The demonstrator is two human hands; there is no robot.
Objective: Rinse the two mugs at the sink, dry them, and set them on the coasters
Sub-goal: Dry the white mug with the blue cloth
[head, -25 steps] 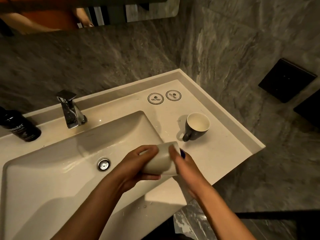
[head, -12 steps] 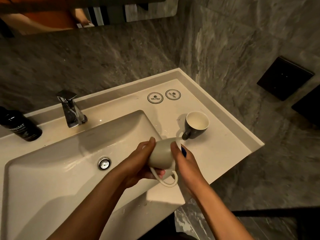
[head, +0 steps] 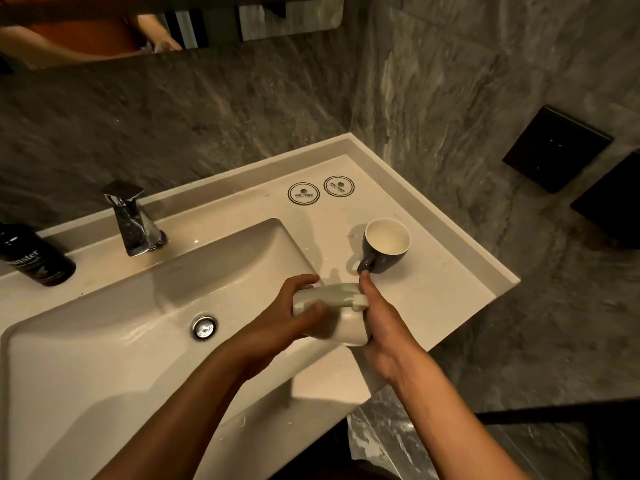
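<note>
White mug (head: 332, 315) rotated, handle now up

This is a bathroom. A cream bench (head: 433, 292) with a raised rim has a rectangular basin (head: 114, 341) moulded into it, with a chrome drain (head: 204, 328) at its bottom and a chrome tap (head: 133, 220) behind. The walls (head: 433, 98) are grey marble-look slabs meeting in a corner, and a mirror (head: 166, 22) hangs above the basin. A dark toiletry bottle (head: 36, 254) stands at the left. Two black wall plates (head: 556, 154) sit on the right wall.
</note>
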